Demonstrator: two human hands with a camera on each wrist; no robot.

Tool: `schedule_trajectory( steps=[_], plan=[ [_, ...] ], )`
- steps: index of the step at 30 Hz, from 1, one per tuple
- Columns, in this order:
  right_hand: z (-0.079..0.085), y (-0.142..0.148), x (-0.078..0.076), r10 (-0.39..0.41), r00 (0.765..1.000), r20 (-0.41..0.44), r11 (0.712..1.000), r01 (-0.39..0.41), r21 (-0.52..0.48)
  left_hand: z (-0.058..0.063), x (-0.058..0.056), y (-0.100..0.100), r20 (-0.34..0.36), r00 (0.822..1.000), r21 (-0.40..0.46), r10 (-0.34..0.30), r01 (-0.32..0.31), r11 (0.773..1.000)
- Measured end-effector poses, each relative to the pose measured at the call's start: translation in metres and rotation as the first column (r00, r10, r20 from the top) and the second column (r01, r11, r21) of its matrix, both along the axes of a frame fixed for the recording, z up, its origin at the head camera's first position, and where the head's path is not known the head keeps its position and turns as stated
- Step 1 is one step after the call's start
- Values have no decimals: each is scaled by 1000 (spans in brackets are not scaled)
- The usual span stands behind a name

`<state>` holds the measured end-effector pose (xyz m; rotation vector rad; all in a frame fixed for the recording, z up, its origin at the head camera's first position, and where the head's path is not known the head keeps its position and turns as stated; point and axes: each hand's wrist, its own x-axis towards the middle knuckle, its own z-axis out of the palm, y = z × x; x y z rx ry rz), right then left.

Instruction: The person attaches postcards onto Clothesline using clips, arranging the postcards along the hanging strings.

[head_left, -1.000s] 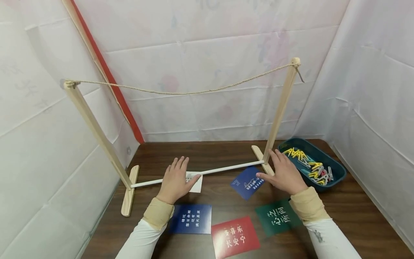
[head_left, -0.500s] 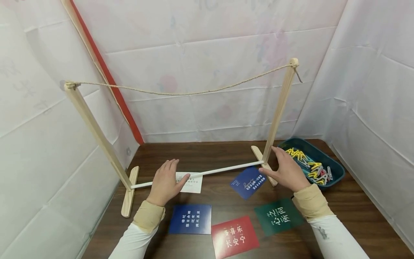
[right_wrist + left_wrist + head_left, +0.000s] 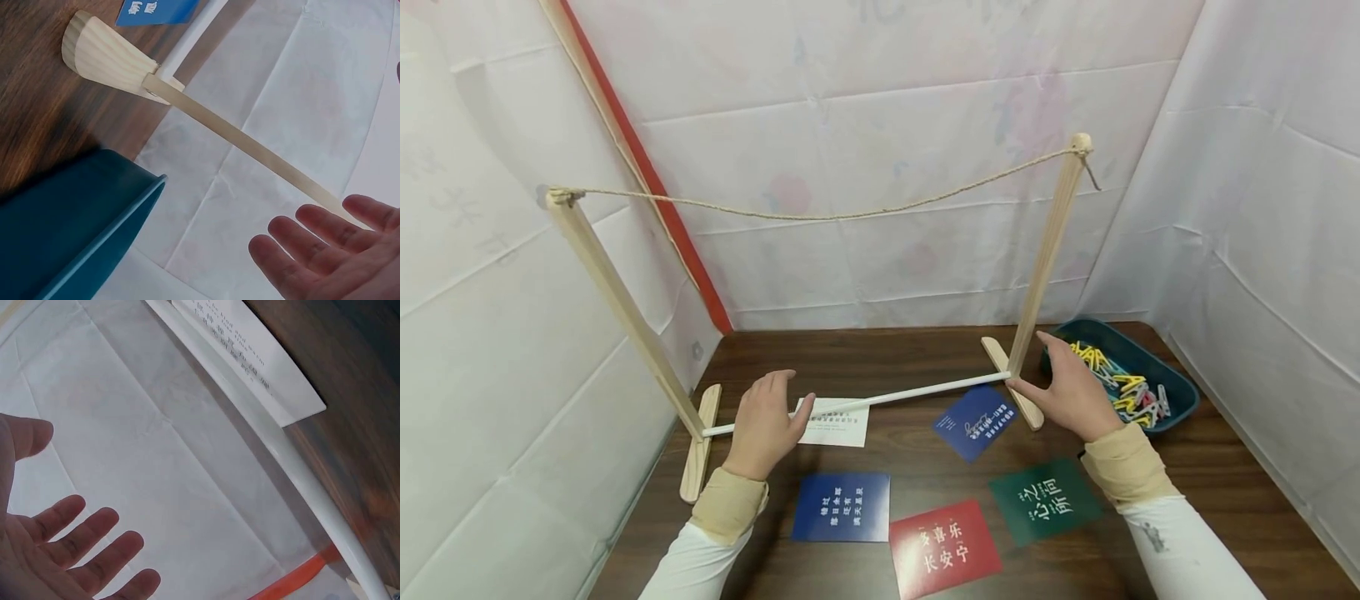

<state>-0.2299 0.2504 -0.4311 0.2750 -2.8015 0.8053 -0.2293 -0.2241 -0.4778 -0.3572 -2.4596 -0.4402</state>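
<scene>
The table is brown wood, with white cloth walls around it. A rope hangs between the left post and the right post, and a white rod joins them down low. The white card lies by the rod, just beside the left hand. That hand is empty, thumb wide apart from its fingers. The right hand is empty too, wide open, between the right post and the green tub. Both arms reach forward.
</scene>
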Motion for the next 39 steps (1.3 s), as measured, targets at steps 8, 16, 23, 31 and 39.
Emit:
schedule_trajectory(
  steps=[8,16,23,31,39],
  plan=[
    [7,0,-3,-15,999,-45,1000,14,-10,7,0,-12,33,999,64,-3,1,998],
    [12,0,-4,-20,996,-85,1000,18,-15,11,-1,-23,-23,1000,89,6,-4,996],
    [17,0,-8,-30,992,-119,999,27,-23,14,-2,-29,-83,996,125,41,-31,992],
    [21,0,-11,-34,993,-109,999,30,-44,16,-1,-33,-127,989,134,75,-58,989],
    [28,-1,-15,-38,997,-67,996,32,-82,18,1,-37,-153,983,178,99,-71,982]
  ],
)
